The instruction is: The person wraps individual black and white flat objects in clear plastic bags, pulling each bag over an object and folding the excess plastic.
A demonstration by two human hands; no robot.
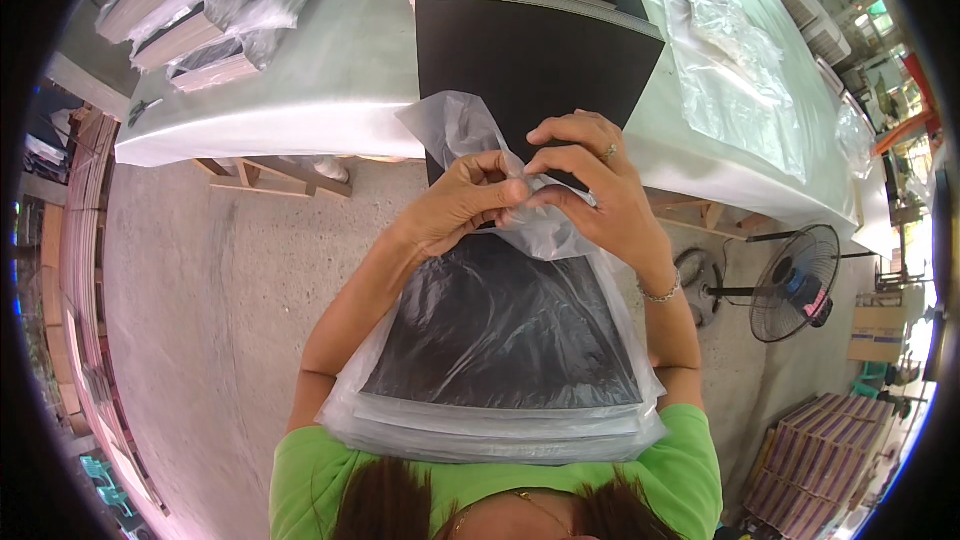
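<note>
My left hand (462, 205) pinches the bunched mouth of a clear plastic bag (550, 238) between thumb and fingers. Right beside it, my right hand (600, 180) has its thumb and curled fingers closed on the same crumpled film, some fingers raised; a ring and a bracelet show on that side. Between my forearms, up against my body, lies a stack of black sheets in clear plastic wrapping (510, 330). Beyond my hands a stack of large black sheets with pale edges (520, 55) lies at the table's edge, partly hidden by the film and my fingers.
Wrapped stacks (190, 30) lie at the far left of the white-covered table (340, 50), with scissors (143, 112) near its edge. Loose plastic bags (735, 60) spread on the right. A standing fan (797, 285) and cartons (820, 465) are on the right side.
</note>
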